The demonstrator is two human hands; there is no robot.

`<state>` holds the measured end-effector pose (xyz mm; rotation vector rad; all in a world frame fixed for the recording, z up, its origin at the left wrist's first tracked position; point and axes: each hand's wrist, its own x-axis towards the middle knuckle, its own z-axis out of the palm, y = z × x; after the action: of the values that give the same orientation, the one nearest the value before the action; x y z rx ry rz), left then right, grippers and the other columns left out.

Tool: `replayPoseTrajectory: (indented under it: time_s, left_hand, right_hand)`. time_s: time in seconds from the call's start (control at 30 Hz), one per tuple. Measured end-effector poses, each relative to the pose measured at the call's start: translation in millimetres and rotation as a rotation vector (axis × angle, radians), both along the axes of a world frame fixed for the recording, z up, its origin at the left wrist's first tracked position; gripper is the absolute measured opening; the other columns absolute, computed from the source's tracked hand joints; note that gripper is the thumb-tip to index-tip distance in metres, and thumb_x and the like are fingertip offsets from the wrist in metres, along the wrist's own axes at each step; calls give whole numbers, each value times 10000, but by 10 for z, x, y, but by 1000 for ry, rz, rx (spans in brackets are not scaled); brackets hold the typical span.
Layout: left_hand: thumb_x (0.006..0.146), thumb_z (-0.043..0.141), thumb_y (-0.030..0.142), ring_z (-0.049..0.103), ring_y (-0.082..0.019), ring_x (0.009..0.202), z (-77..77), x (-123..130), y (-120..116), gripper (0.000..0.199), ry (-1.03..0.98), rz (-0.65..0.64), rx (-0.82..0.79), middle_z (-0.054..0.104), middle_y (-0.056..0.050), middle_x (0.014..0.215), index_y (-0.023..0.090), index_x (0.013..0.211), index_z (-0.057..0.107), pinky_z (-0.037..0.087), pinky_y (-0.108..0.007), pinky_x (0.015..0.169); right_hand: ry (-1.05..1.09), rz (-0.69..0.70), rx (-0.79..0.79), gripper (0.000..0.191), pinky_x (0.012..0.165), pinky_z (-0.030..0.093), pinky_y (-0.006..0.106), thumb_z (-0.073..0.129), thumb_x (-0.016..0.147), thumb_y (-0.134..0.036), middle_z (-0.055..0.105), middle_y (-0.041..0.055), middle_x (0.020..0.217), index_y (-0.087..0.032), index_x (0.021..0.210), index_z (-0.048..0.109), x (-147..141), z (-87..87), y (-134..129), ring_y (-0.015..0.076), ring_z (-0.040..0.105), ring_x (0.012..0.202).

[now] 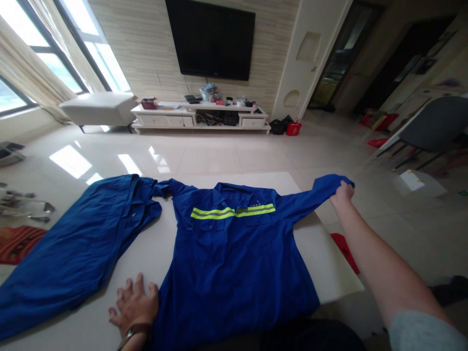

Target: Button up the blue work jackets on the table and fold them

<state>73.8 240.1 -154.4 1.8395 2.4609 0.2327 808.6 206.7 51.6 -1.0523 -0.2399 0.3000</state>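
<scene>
A blue work shirt (241,258) with yellow-green reflective stripes across the chest lies spread on a white table (321,258), its collar away from me. My right hand (343,192) grips the cuff end of the right-side sleeve, which is stretched outward past the table's edge. My left hand (135,304), with a watch on the wrist, rests with spread fingers beside the shirt's lower left edge. Another blue garment (84,239) lies on the left, close to the shirt's bent left-side sleeve.
Beyond the table stands a low white TV cabinet (164,119) under a wall television (214,39). A white bench (98,109) is by the window. To the right are a grey chair (435,122) and a white box (420,183) on the floor.
</scene>
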Motion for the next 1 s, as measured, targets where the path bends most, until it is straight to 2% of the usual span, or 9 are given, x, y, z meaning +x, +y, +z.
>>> replayPoseTrajectory:
  time_s: [0.1, 0.17, 0.3, 0.37, 0.5, 0.6, 0.73, 0.87, 1.0]
  left_hand:
    - [954, 308, 476, 293, -341, 1486, 66, 42, -20, 612, 0, 4, -1, 379, -128, 1606, 200, 1468, 493, 231, -598, 1178]
    - [951, 327, 460, 290, -341, 1486, 103, 69, -30, 603, -6, 9, -3, 383, -133, 1602, 197, 1468, 494, 236, -599, 1175]
    - [951, 340, 443, 292, -343, 1480, 132, 93, -42, 597, -23, 4, 0, 394, -147, 1591, 186, 1468, 489, 234, -610, 1170]
    - [955, 325, 450, 290, -347, 1480, 131, 92, -46, 600, -27, -1, 9, 399, -152, 1586, 183, 1467, 487, 228, -618, 1169]
    - [955, 321, 459, 304, -362, 1469, 122, 90, -54, 606, -40, -17, 34, 416, -161, 1571, 181, 1467, 485, 230, -627, 1162]
    - [959, 316, 458, 305, -361, 1470, 111, 95, -57, 605, -50, -21, 60, 417, -160, 1571, 179, 1470, 481, 222, -625, 1166]
    - [965, 310, 455, 293, -348, 1478, 91, 101, -57, 603, -54, -10, 63, 408, -155, 1578, 180, 1474, 479, 216, -625, 1172]
    - [959, 337, 442, 278, -341, 1484, 66, 94, -55, 597, -56, -3, 52, 395, -147, 1588, 189, 1481, 473, 211, -621, 1176]
    - [962, 331, 437, 286, -347, 1479, 67, 95, -64, 593, -43, -8, 72, 406, -151, 1578, 185, 1479, 477, 207, -621, 1176]
  right_hand:
    - [-375, 94, -174, 256, 973, 486, 276, 378, 991, -203, 703, 24, 935, -209, 959, 632, -647, 202, 318, 106, 612, 1006]
    - [-654, 322, -320, 135, 1065, 441, 320, 554, 956, -263, 708, 29, 1062, -224, 1017, 667, -1264, 165, 417, 153, 587, 1125]
    - [-1036, 811, -474, 291, 1090, 438, 377, 769, 792, -352, 729, 54, 1159, -219, 1048, 729, -2442, -257, 249, 229, 618, 1156]
    - [-1332, 1061, -543, 548, 1157, 365, 421, 748, 805, -374, 614, 77, 1412, -245, 1326, 637, -2719, -539, 49, 249, 504, 1356]
    - [-1546, 919, -845, 735, 1201, 260, 526, 697, 780, -252, 441, 83, 1574, -275, 1485, 490, -2501, -1017, -365, 303, 296, 1497]
    - [-1125, 555, -1029, 534, 1204, 260, 507, 685, 734, -160, 564, 85, 1448, -258, 1258, 665, -2045, -1255, -596, 316, 348, 1437]
    - [-797, 379, -1035, 170, 1168, 320, 448, 650, 688, -116, 699, 74, 996, -230, 807, 693, -1608, -1414, -746, 277, 528, 1198]
    - [-701, 308, -1002, 177, 1128, 366, 422, 596, 589, -81, 663, 46, 867, -217, 693, 639, -1389, -1402, -587, 262, 537, 1149]
    - [-674, 355, -920, 284, 1159, 345, 400, 571, 606, -83, 691, 39, 1080, -221, 824, 688, -1311, -1320, -133, 242, 520, 1225]
